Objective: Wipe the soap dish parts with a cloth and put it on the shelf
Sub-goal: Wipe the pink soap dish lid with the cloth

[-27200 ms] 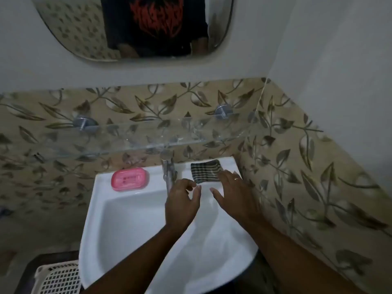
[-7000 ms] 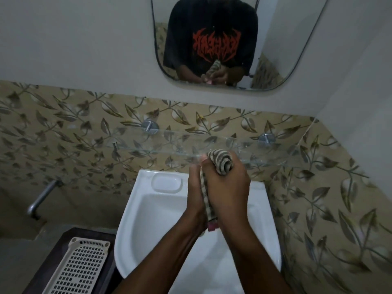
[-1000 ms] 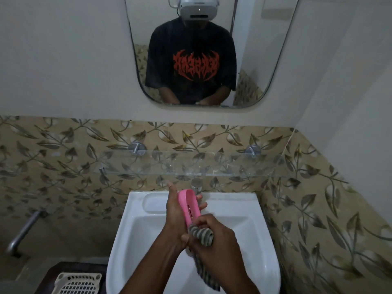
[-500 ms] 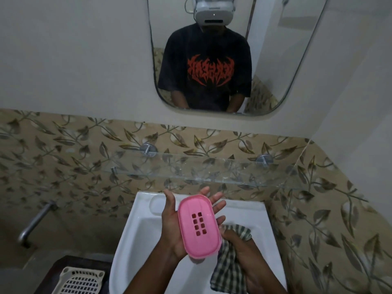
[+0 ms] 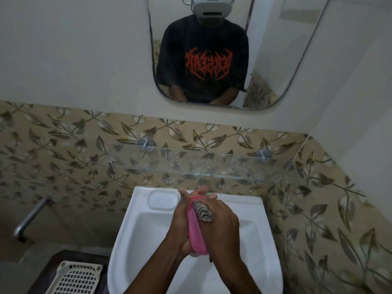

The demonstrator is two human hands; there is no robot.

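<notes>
Both hands clamp a pink dish and a cloth together over the sink.

The left hand grips the dish, a pink plastic part turned edge-on, with its fingertips showing past the dish's far end. The right hand is closed on the bunched checked cloth and presses it against the dish's right face. All of this is above the white sink, just right of its moulded soap recess. The glass shelf runs along the leaf-patterned tiles above and behind the hands. In the mirror a person wears a black T-shirt with a jagged red print, whose lettering cannot be read. A white basket sits low on the left, and a metal pipe comes off the left wall.
</notes>
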